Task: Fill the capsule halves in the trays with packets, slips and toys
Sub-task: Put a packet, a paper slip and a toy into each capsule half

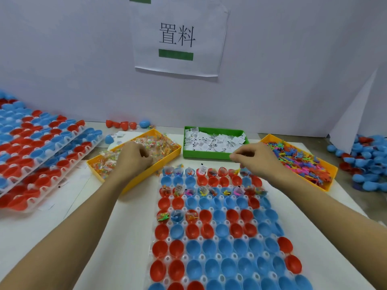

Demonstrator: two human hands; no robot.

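Both arms reach forward over the tray (211, 258) of red and blue capsule halves. The left hand (134, 156) digs with curled fingers into the packets (159, 144) in the left yellow bin (134, 183); whether it grips one I cannot tell. The right hand (254, 156), fingers curled, hovers between the green bin (209, 154) of slips (217, 140) and the toys (301, 162); what it holds is unclear. Stacked trays (41, 151) lie far left.

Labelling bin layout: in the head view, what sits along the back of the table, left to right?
Stacked capsule trays → yellow packet bin → green slip bin → yellow toy bin → loose capsule pile.
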